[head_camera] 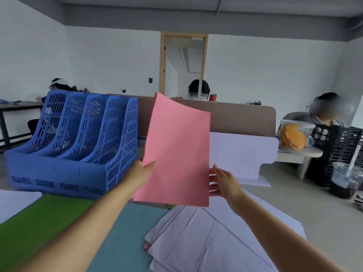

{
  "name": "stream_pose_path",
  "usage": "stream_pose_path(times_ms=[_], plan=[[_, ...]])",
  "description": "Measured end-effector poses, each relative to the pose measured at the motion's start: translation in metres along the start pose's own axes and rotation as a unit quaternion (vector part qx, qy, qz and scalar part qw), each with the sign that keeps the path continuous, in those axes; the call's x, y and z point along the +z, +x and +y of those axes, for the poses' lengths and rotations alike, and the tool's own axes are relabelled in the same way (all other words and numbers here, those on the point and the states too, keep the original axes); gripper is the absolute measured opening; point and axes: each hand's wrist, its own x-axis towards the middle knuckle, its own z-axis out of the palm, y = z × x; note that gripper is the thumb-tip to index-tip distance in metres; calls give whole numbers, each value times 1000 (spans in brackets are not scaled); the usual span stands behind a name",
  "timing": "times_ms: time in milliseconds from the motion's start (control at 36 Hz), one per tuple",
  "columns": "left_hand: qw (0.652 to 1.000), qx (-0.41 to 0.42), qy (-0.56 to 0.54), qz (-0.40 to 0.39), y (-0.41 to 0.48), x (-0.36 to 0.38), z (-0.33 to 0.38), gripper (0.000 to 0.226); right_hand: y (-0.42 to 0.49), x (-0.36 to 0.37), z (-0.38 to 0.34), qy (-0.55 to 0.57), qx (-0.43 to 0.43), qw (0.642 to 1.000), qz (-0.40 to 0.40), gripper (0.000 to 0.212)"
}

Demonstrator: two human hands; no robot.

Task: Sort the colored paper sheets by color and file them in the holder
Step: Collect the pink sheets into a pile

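Shared office — desk partition [231, 118], blue file holder [78, 146], people seated at neighbouring desks [198, 89]

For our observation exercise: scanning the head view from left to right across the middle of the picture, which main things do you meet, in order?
Blue file holder → left hand → pink paper sheets → right hand → white board → jar of orange snacks → iced drink cup.

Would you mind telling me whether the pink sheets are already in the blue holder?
Not yet. The pink sheets are held upright in the air by the left hand, right of the blue holder.
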Motion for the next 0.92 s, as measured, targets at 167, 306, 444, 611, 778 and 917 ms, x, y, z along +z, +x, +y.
stream_pose_path(times_ms=[167,306,444,611,778,917], plan=[[982,111,109,110,30,-18,1,31,45,22,47,-323,-114,937,-68,26],[910,257,280,169,58,-13,-1,25,62,31,70,-561,-122,804,-154,87],[845,360,370,137,61,-5,-14,63,58,30,85,-569,-117,796,-170,81],[783,426,445,92,55,9,-49,79,46,19,93,-413,-67,904,-86,47],[755,407,513,29,45,18,-83,72,27,14,86,-477,-79,868,-110,43],[816,295,493,-66,40,21,-94,74,15,12,79,-551,-84,816,-153,58]])
